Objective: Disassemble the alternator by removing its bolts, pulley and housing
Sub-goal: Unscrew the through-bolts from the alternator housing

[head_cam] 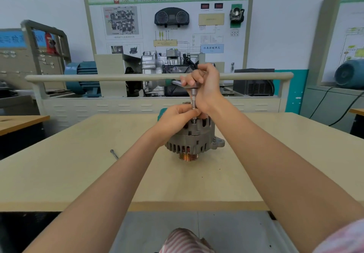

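While both bare forearms reach up from the lower corners of the frame, the step in hand looks like bolt removal, with pulley and housing still in place. Just below frame centre stands the grey, ribbed cast-metal alternator (194, 137) on the pale wooden surface (78, 174), its copper-coloured grooved pulley (188, 157) facing down and toward the viewer at the bottom of the body. Left of it, apart, lies a thin loose metal bolt or pin (114, 153); which, I cannot tell.

On top of the alternator the left hand (177, 118) has its fingers pinched around the foot of a slim, upright silver socket extension (194, 103), steadying it where it meets the housing. Above, the right hand (204, 87) is clamped round the head of a green-handled metal ratchet wrench (175, 83), whose handle points left.

My judgement: the next move calls for keeping the socket square on the bolt head and swinging the handle without tipping the unit.

Farther back, in the upper frame, hangs a white training panel with diagrams (169, 26).
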Motion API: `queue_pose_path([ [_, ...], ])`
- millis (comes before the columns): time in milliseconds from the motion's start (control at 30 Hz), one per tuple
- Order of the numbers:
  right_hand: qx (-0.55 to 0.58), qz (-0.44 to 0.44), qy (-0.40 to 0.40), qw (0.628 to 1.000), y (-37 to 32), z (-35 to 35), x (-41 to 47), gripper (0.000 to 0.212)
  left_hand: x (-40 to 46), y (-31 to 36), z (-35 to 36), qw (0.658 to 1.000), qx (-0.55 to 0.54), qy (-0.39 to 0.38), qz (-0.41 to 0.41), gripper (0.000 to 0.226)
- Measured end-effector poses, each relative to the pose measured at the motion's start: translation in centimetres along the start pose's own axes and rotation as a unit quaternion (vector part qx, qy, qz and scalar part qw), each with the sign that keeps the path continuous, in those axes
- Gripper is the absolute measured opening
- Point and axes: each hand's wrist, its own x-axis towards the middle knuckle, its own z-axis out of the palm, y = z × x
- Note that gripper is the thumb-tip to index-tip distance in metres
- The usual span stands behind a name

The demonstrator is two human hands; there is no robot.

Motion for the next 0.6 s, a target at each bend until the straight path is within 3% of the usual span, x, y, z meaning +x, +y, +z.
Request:
queue_pose_path([
  [67,-0.016,-0.017,0.030,0.999,0.1,-0.2,-0.3,0.061,0.1,-0.1,0.0,1.000,-0.001,-0.004,0.006,0.022],
  [133,-0.165,-0.089,0.074,0.979,0.8,-0.1,-0.7,0.052,0.1,-0.3,0.0,1.000,0.002,-0.001,0.008,0.019],
  [167,-0.286,-0.152,0.093,0.941,1.4,0.1,-1.2,0.046,0.1,-0.3,0.0,1.000,0.003,0.006,0.006,0.018],
  [200,-0.419,-0.227,0.109,0.873,2.2,0.2,-1.7,0.039,0.1,-0.4,-0.1,1.000,0.008,0.021,0.004,0.020],
  [267,-0.638,-0.318,0.164,0.682,3.6,0.4,-2.5,0.022,0.3,-0.8,-0.1,0.998,0.033,0.059,-0.002,0.019],
  [300,-0.699,-0.315,0.193,0.613,3.9,0.5,-2.7,0.020,0.4,-0.9,-0.1,0.996,0.047,0.072,-0.006,0.018],
  [333,-0.728,-0.305,0.208,0.578,4.0,0.6,-2.6,0.023,0.5,-1.0,0.0,0.995,0.055,0.080,-0.009,0.017],
  [367,-0.733,-0.292,0.208,0.577,4.0,0.7,-2.5,0.024,0.5,-1.0,0.1,0.995,0.058,0.084,-0.013,0.017],
  [400,-0.714,-0.288,0.200,0.605,3.8,0.8,-2.4,0.023,0.6,-1.0,0.1,0.995,0.056,0.082,-0.019,0.015],
  [500,-0.537,-0.269,0.156,0.784,2.5,1.3,-1.8,0.043,0.4,-0.5,0.0,0.999,0.030,0.041,-0.018,0.017],
  [600,-0.273,-0.141,0.118,0.944,1.0,1.1,-0.7,0.050,0.3,-0.3,-0.1,1.000,0.016,-0.007,-0.008,0.021],
])
